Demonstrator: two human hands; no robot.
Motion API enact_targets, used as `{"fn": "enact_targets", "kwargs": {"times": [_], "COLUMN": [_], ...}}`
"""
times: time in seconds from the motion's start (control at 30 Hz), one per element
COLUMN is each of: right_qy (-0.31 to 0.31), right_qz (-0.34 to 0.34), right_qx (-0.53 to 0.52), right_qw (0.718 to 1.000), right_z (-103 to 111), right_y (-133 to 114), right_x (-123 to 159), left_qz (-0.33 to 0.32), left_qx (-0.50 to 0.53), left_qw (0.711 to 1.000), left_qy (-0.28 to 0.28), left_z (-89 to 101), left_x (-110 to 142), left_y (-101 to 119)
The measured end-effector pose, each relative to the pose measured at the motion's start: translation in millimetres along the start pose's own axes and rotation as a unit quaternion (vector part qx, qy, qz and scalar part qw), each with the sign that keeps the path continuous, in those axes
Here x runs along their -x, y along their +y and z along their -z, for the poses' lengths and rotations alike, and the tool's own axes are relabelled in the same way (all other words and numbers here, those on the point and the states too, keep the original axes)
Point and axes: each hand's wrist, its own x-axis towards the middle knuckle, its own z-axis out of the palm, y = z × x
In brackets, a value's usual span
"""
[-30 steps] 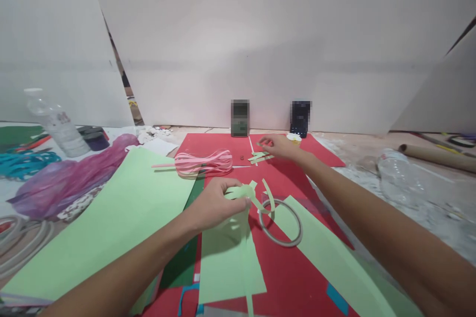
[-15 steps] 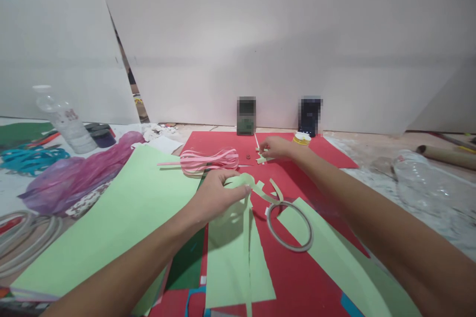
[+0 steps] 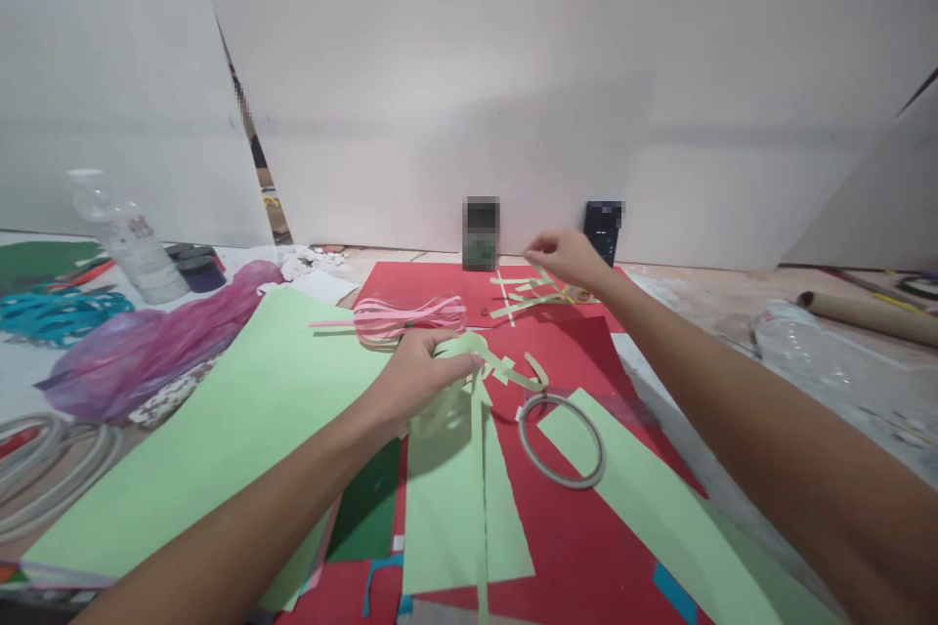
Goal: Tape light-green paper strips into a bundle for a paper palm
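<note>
My left hand (image 3: 432,366) is closed on a looped pale green paper strip (image 3: 478,469), whose long tail hangs down over a light green sheet. Farther off, my right hand (image 3: 561,256) is raised a little above a red sheet (image 3: 410,275), fingertips pinched at the end of a thin pale green strip. Several more such strips (image 3: 522,295) lie fanned below it, beside a narrow white strip. A ring of narrow tape (image 3: 563,483) lies partly on a green paper piece, to the right of my left hand. Small cut bits lie between hand and ring.
A pink ribbon bundle (image 3: 410,312) lies behind my left hand. Large green paper (image 3: 220,449), a pink-purple plastic bag (image 3: 153,352) and a water bottle (image 3: 128,239) are on the left. Two phones lean on the white board (image 3: 469,98). At right lies a clear bottle (image 3: 798,347).
My right hand has lifted up and slightly right from the red sheet, raising a strip end and uncovering the fanned strips. My left hand keeps hold of its looped strip.
</note>
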Motion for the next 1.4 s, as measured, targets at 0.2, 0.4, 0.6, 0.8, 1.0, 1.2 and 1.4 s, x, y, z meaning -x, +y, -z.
{"fn": "enact_targets", "kwargs": {"times": [0.2, 0.4, 0.6, 0.8, 1.0, 1.2, 1.4], "right_qy": [0.045, -0.109, -0.263, -0.314, -0.155, 0.015, 0.052], "right_qz": [0.043, -0.035, -0.109, -0.097, -0.109, -0.051, -0.035], "right_qx": [-0.259, -0.369, -0.544, -0.599, -0.523, -0.277, -0.235], "right_qw": [0.964, 0.922, 0.789, 0.73, 0.831, 0.959, 0.97], "right_z": [47.8, 38.8, 36.9, 37.9, 16.4, -2.1, -9.7], "right_y": [-59.3, -101.4, -96.8, -103.5, -113.2, -116.9, -115.6], "right_x": [46.4, 141.0, 183.5, 185.1, 177.8, 176.7, 179.2], "left_qz": [0.019, 0.015, -0.001, -0.032, -0.06, -0.098, -0.114], "left_qx": [0.024, 0.03, -0.005, -0.046, -0.07, -0.054, -0.056], "left_qw": [0.999, 0.999, 1.0, 0.997, 0.995, 0.993, 0.991], "left_qy": [0.008, -0.02, 0.006, 0.047, 0.032, -0.027, -0.03], "left_z": [1.3, -1.2, -2.3, -4.2, -10.8, -21.2, -23.6], "left_x": [1.0, 3.2, 6.3, 7.5, 9.0, 18.5, 21.7], "left_y": [-2.0, -1.6, 0.2, 2.1, 3.2, 7.4, 8.8]}}
